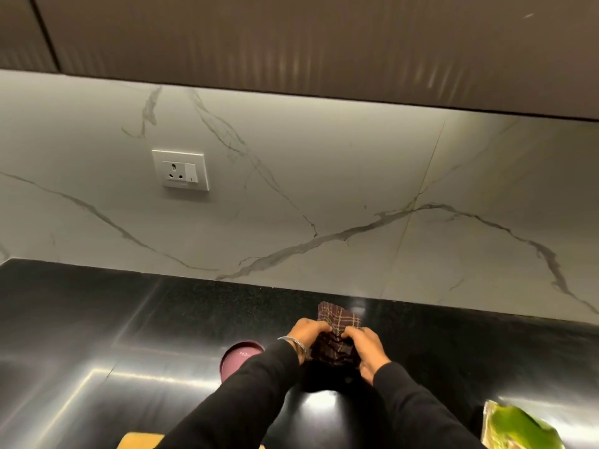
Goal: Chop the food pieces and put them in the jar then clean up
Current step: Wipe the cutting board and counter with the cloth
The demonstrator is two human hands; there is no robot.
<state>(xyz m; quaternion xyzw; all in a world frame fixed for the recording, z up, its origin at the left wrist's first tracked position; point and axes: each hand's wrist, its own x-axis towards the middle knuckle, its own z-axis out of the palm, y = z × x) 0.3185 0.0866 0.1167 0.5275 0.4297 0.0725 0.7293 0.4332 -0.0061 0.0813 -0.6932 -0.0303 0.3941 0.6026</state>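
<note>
A dark maroon checked cloth [338, 335] is held above the black stone countertop [97, 319] by both hands. The left hand [308, 333] is curled over the cloth's left side, and the right hand [364, 350] is curled over its right side; the fingers of each are closed on the fabric, and the far end of the cloth stands up beyond the knuckles. It appears that the cloth is being gathered or folded, so the clean-up step is judged to be in hand rather than the chopping.

A round maroon lid [241, 356], taken to belong to the jar, is seen just left of the left sleeve, partly hidden by it; the jar body itself cannot be made out. No food pieces can be told on the counter. A wooden corner, probably a cutting board [139, 441], is cut off at the bottom edge, and a green packet [518, 429] lies at the bottom right, blurred.

The next move would call for the cloth to be bunched flat in one hand and pressed to the counter, so that the surface near the board can be wiped.
</note>
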